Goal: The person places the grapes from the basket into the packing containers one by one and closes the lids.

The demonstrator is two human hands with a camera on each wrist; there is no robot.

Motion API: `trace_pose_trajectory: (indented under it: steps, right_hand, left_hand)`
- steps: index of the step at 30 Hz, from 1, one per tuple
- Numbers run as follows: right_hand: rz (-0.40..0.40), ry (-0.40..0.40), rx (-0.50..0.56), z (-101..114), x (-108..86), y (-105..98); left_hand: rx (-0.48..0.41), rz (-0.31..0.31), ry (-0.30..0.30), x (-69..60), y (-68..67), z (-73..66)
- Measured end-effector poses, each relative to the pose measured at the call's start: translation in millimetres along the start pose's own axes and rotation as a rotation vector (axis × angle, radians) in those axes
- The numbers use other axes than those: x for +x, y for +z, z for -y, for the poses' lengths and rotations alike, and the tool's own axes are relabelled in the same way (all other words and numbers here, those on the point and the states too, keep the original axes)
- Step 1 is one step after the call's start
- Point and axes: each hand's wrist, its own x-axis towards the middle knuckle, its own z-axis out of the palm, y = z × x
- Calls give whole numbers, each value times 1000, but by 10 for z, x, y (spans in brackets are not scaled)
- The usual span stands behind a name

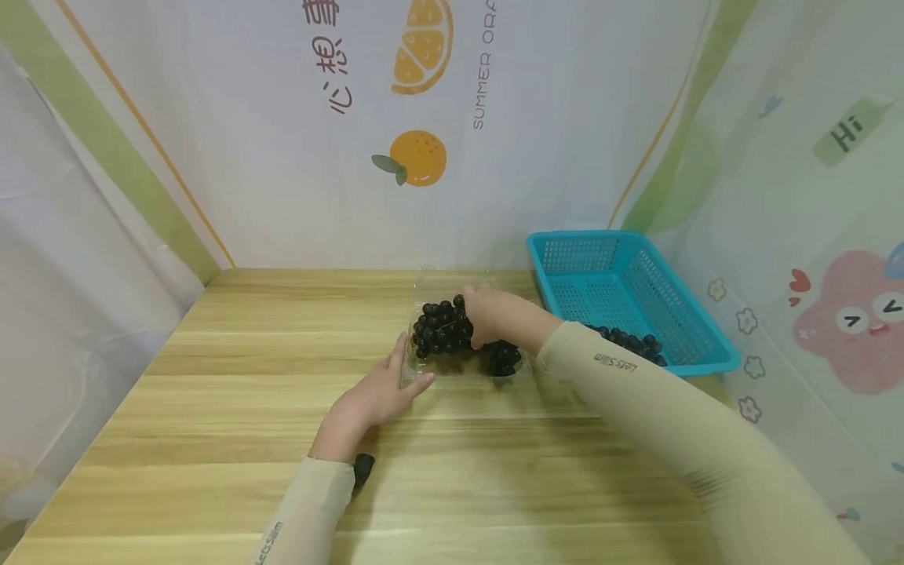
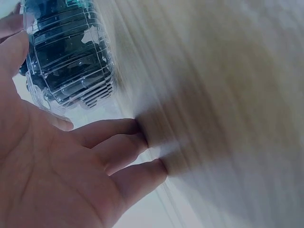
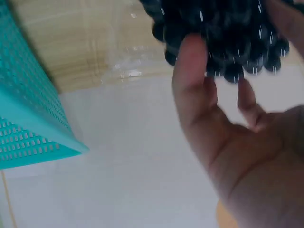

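A bunch of dark grapes (image 1: 442, 328) lies at the left part of a clear plastic box (image 1: 424, 286), with more grapes (image 1: 504, 359) at its right end. My right hand (image 1: 487, 314) grips the bunch; in the right wrist view, thumb and fingers of the right hand (image 3: 237, 137) curl round the grapes (image 3: 228, 38). My left hand (image 1: 381, 388) is beside the box's near left corner, fingers spread. The left wrist view shows the left hand (image 2: 61, 161) with several fingertips on the table, beside the ribbed box wall (image 2: 80, 85).
A blue plastic basket (image 1: 706, 329) stands at the back right with more dark grapes (image 1: 628, 342) in it, partly hidden by my right arm. A small black object (image 1: 363, 468) is beside my left wrist on the wooden table (image 1: 233, 392). Printed curtains hang behind and at the sides.
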Motion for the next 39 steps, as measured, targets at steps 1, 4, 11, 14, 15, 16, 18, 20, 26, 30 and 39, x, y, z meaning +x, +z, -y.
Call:
trace_pose_trajectory:
  steps: [1, 4, 11, 14, 15, 16, 18, 20, 26, 30, 39]
  right_hand:
    - [-33, 12, -57, 12, -25, 41]
    - [-130, -2, -236, 42, -93, 191]
    - [-215, 143, -283, 37, -152, 461]
    - [-136, 274, -89, -1, -101, 456]
    - [-110, 304, -8, -17, -72, 441]
    - [-85, 327, 68, -34, -44, 420]
    - [-32, 354, 191, -65, 14, 366]
    - [24, 343, 242, -100, 60, 305]
    - [97, 258, 252, -213, 106, 162]
    - [80, 221, 255, -268, 98, 133]
    - [13, 163, 141, -283, 138, 160]
  left_hand:
    - [0, 1, -1, 1, 0, 0]
    - [0, 1, -5, 7, 1, 0]
    - [8, 5, -7, 24, 0, -13]
    - [10, 8, -7, 22, -6, -20]
    - [12, 7, -6, 20, -9, -22]
    - [15, 7, -7, 19, -10, -22]
    - [16, 6, -7, 17, -12, -23]
    - [18, 7, -5, 16, -11, -20]
    - [13, 8, 3, 24, -15, -13]
    - [2, 12, 1, 25, -13, -7]
    - [-4, 11, -4, 32, 6, 24]
